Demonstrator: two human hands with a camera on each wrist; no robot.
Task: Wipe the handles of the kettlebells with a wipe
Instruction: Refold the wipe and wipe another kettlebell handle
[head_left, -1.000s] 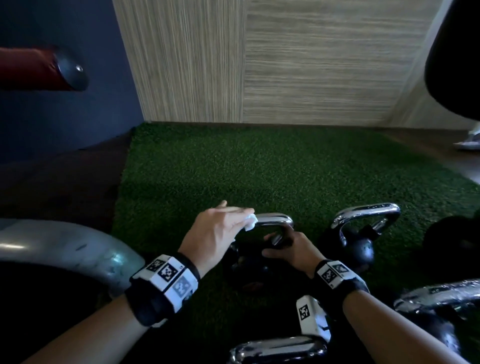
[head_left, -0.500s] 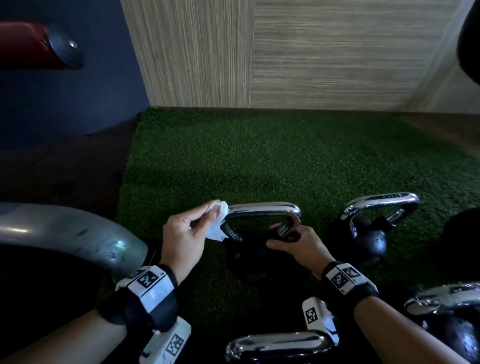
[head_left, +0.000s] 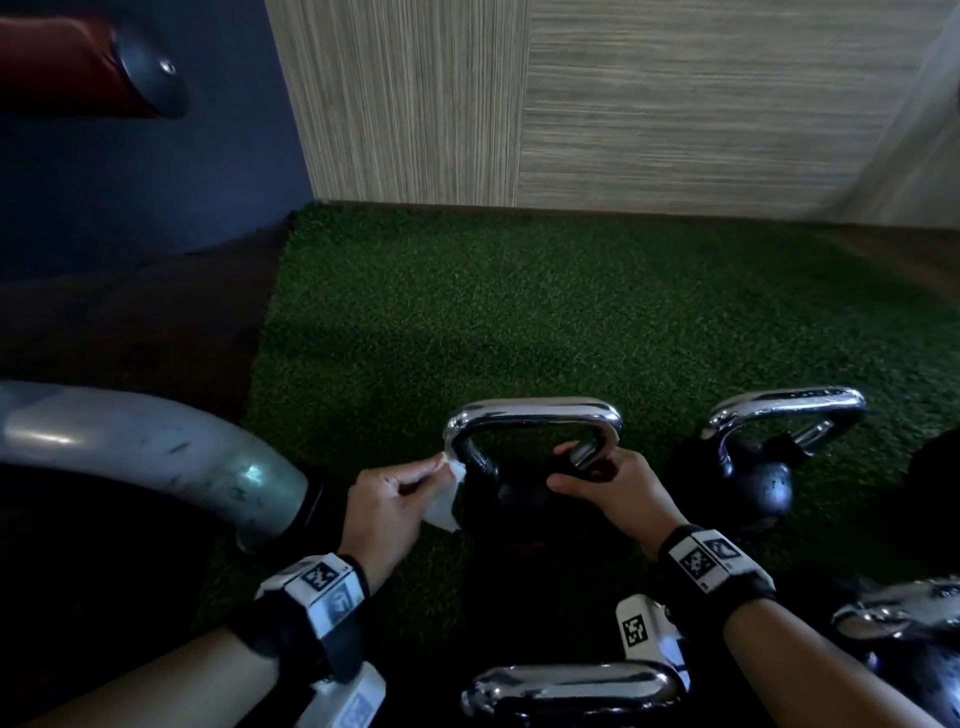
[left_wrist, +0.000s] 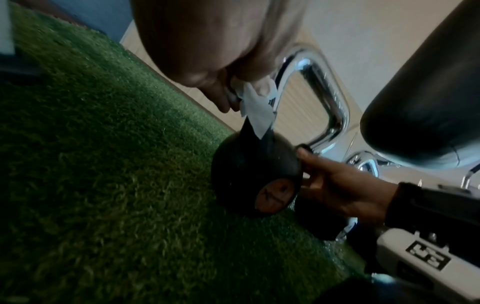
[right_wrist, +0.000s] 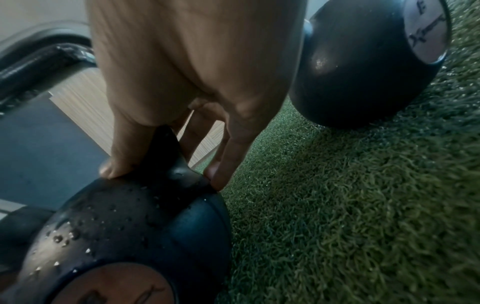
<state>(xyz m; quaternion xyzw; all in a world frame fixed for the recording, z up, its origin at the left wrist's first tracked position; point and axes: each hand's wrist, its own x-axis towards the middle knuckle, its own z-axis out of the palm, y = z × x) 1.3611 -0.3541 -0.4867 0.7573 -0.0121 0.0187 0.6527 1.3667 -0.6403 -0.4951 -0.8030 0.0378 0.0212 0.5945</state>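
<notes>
Green artificial turf covers floor, meets striped beige wall panel at far edge. Dark blue wall at left, dark brown floor below it. Grey curved metal tube at left; red padded roller top left. Light dim.

Kettlebell handle glossy chrome; ball matt black, wet; turf rough.

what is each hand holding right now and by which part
The left hand pinches a white crumpled wipe by its top edge. The right hand grips the black round kettlebell at the base of its chrome handle.
</notes>
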